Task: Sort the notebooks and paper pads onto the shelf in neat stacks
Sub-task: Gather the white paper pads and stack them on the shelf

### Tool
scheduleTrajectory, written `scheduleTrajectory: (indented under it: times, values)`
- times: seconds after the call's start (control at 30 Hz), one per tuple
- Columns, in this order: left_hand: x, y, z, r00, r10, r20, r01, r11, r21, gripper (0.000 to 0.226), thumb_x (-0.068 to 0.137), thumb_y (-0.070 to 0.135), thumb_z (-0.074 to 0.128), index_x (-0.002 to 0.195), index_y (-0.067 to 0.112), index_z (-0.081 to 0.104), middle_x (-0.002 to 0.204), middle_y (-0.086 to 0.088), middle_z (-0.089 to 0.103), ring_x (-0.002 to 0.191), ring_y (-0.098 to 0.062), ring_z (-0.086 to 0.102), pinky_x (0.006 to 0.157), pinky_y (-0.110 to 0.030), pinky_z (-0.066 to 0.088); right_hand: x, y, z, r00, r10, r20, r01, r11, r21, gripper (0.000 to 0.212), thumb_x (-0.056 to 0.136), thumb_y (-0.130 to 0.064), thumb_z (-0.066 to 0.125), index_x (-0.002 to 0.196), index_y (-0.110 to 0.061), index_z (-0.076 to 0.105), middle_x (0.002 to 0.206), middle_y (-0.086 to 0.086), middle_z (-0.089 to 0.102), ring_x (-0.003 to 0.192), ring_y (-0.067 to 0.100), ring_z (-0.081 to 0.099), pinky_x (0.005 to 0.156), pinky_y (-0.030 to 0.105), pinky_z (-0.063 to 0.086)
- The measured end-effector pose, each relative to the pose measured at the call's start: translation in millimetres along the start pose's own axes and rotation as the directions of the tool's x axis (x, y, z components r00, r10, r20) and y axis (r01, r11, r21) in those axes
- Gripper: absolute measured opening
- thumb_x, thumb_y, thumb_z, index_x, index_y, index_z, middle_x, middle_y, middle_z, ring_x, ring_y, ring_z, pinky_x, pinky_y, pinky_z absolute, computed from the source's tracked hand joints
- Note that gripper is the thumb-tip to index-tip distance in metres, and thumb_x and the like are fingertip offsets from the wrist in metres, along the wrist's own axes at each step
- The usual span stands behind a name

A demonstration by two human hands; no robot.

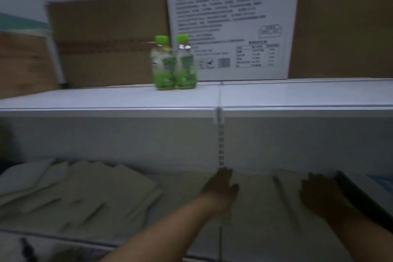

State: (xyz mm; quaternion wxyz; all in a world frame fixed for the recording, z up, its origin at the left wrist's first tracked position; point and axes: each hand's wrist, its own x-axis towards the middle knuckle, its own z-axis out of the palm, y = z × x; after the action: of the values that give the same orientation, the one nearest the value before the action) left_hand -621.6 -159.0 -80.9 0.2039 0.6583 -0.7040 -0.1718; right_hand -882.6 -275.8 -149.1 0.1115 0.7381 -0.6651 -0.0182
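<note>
Lower shelf (191, 240) — dim and blurred. Loose paper pads (85, 189) lie fanned and overlapping on its left part. On the right part lies one pale pad (276, 198). The left hand (221, 185) rests flat at this pad's left edge, fingers straight and pointing far, gripping nothing. The right hand (319, 191) rests on its right part — blur hides whether the fingers curl. Two green bottles (173, 62) stand on the upper shelf (106, 98), in front of a white box (234, 17).

lower shelf (182, 185) holds scattered notebooks (85, 189); upper shelf (106, 98), two bottles (173, 64).
</note>
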Motion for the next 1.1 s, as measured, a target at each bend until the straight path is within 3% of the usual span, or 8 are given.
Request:
scheduleTrajectory:
  times: [0.07,0.1,0.13,0.2,0.37,0.67,0.87,1.1]
  values:
    - [-17,-60,-50,0.996,-0.075,-0.045,0.083,0.972,0.219,0.056,0.103,0.034,0.03,0.152,0.016,0.01,0.161,-0.001,0.001,0.147,-0.013,0.001,0.116,-0.022,0.005,-6,-70,-32,0.955,-0.195,-0.223,0.212,0.976,0.054,0.071,0.097,-0.038,0.018,0.072,-0.004,0.075,0.084,0.025,0.071,0.069,0.039,0.07,0.054,0.046,0.057]
    - [-34,-87,-76,0.993,-0.103,-0.062,0.117,0.945,0.304,0.057,0.103,0.035,0.029,0.152,0.015,0.01,0.161,-0.003,0.0,0.148,-0.015,-0.001,0.116,-0.024,0.006,-19,-115,-54,0.925,-0.314,-0.214,0.332,0.942,0.053,0.08,0.099,-0.042,0.009,0.081,-0.001,0.075,0.093,0.03,0.068,0.078,0.04,0.07,0.059,0.047,0.058]
    - [-53,-112,-100,0.986,-0.146,-0.077,0.165,0.913,0.374,0.057,0.103,0.035,0.029,0.152,0.014,0.01,0.161,-0.005,0.001,0.148,-0.018,0.0,0.117,-0.026,0.008,-37,-160,-79,0.884,-0.429,-0.185,0.443,0.896,0.036,0.075,0.1,-0.044,0.011,0.105,0.001,0.07,0.117,0.033,0.06,0.102,0.04,0.065,0.079,0.045,0.057]
    - [-90,-163,-138,0.962,-0.229,-0.15,0.271,0.868,0.415,0.058,0.101,0.037,0.032,0.151,0.012,0.015,0.16,-0.009,0.007,0.147,-0.022,0.006,0.118,-0.032,0.013,-65,-238,-115,0.849,-0.5,-0.173,0.526,0.833,0.174,0.052,0.1,-0.041,0.03,0.144,-0.013,0.038,0.155,0.016,0.021,0.142,0.027,0.027,0.114,0.034,0.028]
    - [-193,-252,-196,0.893,-0.391,-0.222,0.449,0.78,0.436,0.06,0.099,0.046,0.029,0.151,0.018,0.017,0.16,-0.008,0.007,0.147,-0.024,0.004,0.119,-0.041,0.011,-126,-391,-149,0.661,-0.746,-0.081,0.738,0.627,0.249,0.055,0.095,-0.036,0.044,0.144,-0.017,0.033,0.155,0.012,0.02,0.14,0.028,0.025,0.114,0.035,0.027]
    - [-300,-347,-228,0.839,-0.503,-0.207,0.54,0.814,0.213,0.056,0.101,0.042,0.031,0.151,0.02,0.019,0.161,-0.002,0.004,0.148,-0.017,0.0,0.118,-0.032,0.009,-168,-528,-144,0.516,-0.856,-0.037,0.841,0.498,0.213,0.046,0.09,-0.031,0.048,0.133,-0.013,0.046,0.144,0.017,0.034,0.132,0.031,0.033,0.106,0.038,0.036]
    - [-300,-403,-242,0.832,-0.495,-0.249,0.538,0.829,0.152,0.053,0.101,0.04,0.034,0.15,0.023,0.024,0.16,0.004,0.012,0.147,-0.012,0.003,0.117,-0.029,0.011,-134,-600,-157,0.53,-0.841,-0.109,0.833,0.492,0.253,0.038,0.087,-0.031,0.047,0.121,-0.014,0.053,0.131,0.015,0.045,0.121,0.031,0.045,0.098,0.033,0.042]
    - [-272,-473,-278,0.796,-0.557,-0.236,0.596,0.79,0.147,0.051,0.098,0.041,0.04,0.146,0.027,0.032,0.154,0.005,0.029,0.141,-0.012,0.028,0.113,-0.028,0.024,-68,-696,-178,0.565,-0.808,-0.165,0.791,0.475,0.385,0.042,0.095,-0.029,0.04,0.134,-0.015,0.044,0.137,0.008,0.041,0.126,0.024,0.04,0.101,0.029,0.038]
